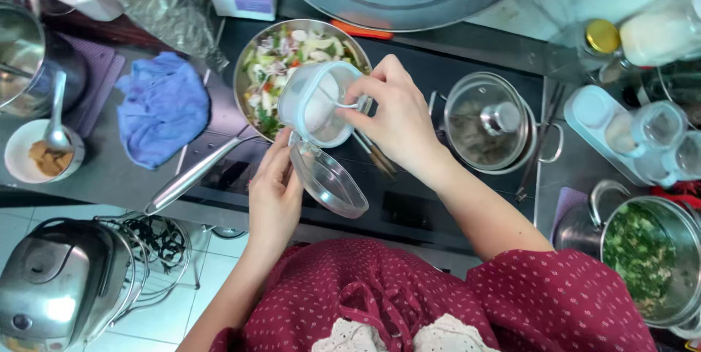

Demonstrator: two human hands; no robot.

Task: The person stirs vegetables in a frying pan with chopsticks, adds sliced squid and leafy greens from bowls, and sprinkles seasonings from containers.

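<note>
Dark counter [109, 169] spans the frame, with a blue cloth [162, 107] at upper left. Centre, the left hand [274, 195] steadies the open hinged lid [328, 180]; the right hand [398, 122] tips a clear container [314, 104] and small spoon [343, 104] over the pan of mixed vegetables [281, 67], seasoning apparently underway. A lidded pot [488, 122] sits right.

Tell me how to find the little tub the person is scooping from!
Look at the black stove in the middle, then the frying pan full of chopped vegetables. Right over the pan's near edge, the left hand holds a small clear tub of white powder, tilted, its lid hanging open. Unlike the jars at the right, it has a small spoon dipped in by the right hand.
</note>
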